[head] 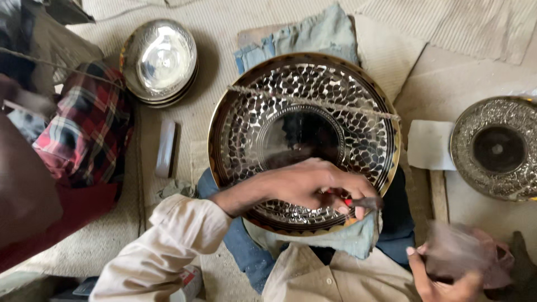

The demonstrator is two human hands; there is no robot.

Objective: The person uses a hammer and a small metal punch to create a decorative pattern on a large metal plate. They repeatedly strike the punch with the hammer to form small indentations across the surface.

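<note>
Left hand [313,184] (tool [363,202]) on engraved plate [305,140]

Silver-black scale-patterned plate [305,140] w/ gold rim; red-plaid cloth [86,134].

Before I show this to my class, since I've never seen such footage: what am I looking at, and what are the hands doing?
This is one picture from a camera worn on a person's head, looking down at their own two bare hands. In the middle lies a large patterned metal plate on blue cloth. The left hand reaches across the plate's near rim and pinches a small tool with a red part. The right hand, at lower right, holds something blurred by motion; I cannot tell what. Around them: a stack of plain shiny plates at upper left, another patterned plate at the right edge, and checked cloth on the left.
</note>
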